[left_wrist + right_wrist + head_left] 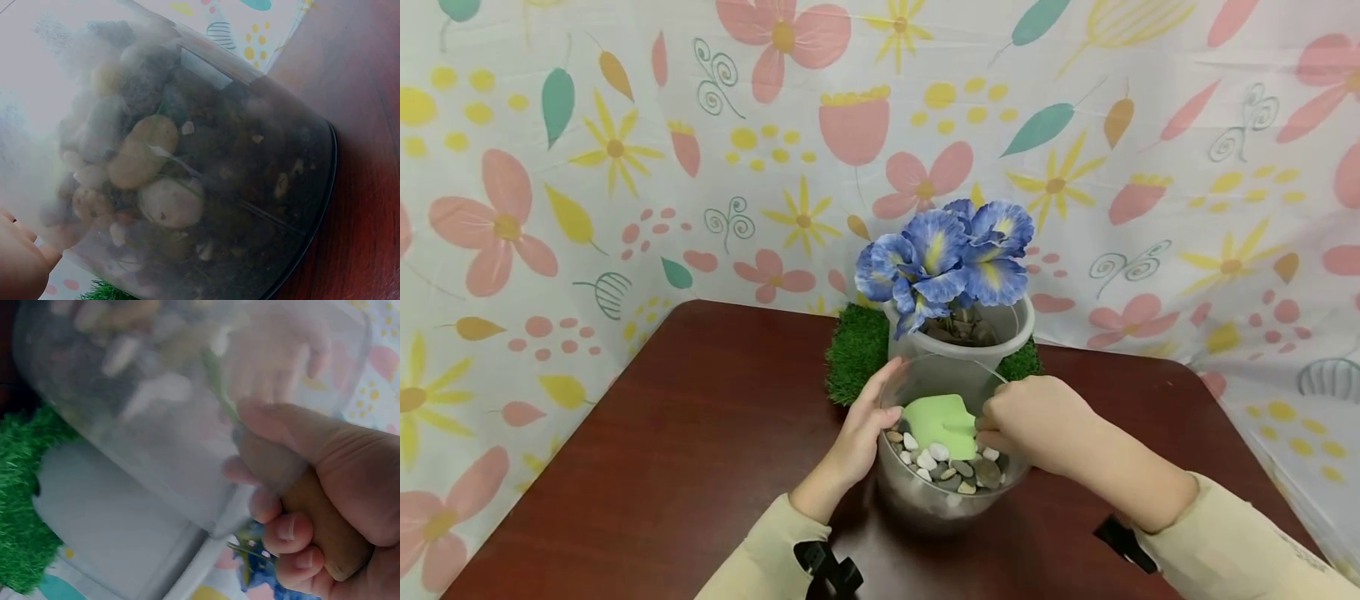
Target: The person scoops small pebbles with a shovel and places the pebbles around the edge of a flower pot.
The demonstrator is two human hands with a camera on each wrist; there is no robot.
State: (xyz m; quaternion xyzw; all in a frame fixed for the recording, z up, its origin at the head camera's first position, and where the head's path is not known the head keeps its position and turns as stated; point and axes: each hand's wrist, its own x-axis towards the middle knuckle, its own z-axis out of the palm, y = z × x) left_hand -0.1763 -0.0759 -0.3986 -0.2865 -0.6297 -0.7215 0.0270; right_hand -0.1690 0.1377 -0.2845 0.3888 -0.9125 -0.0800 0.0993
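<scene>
A clear plastic pot point(925, 504), its wall fogged, stands upright on the table. Dark soil and pebbles point(172, 203) show through its side in the left wrist view. My left hand point(856, 429) holds the pot's left side near the rim, fingers and thumb spread round the wall. With my right hand point(1037, 421) I grip the wooden handle point(328, 528) of a small garden trowel, fingers wrapped round it at the pot's right rim. The trowel's light green blade point(942, 421) lies inside the pot, over white, grey and tan pebbles point(951, 471); its tip is hard to make out.
Directly behind the clear pot stands a white flowerpot point(1021, 333) with blue artificial irises point(943, 254). Green artificial turf point(857, 354) shows on both sides of it. A patterned cloth point(670, 167) hangs behind the dark red wooden table point(715, 450).
</scene>
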